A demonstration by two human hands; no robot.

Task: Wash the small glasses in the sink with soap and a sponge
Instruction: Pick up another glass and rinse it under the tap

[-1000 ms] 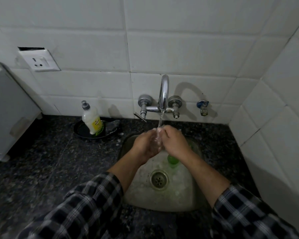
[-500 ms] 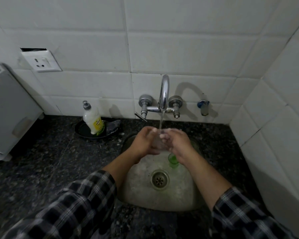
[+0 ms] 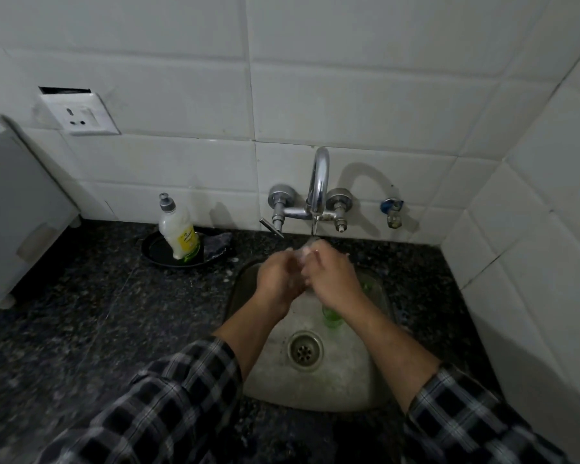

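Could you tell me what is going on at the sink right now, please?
A person is rinsing a small clear glass under the running tap, holding it between the left hand and right hand over the sink. A green glass stands in the basin beside the drain, partly hidden by the right wrist. The soap bottle stands in a dark dish on the counter, left of the sink. I cannot make out a sponge for certain.

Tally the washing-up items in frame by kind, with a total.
Small glasses: 2, a clear glass held in both hands under the faucet, and a green glass in the sink
Soap bottle: 1
Dark tray: 1
Grey cloth: 1
Total: 5
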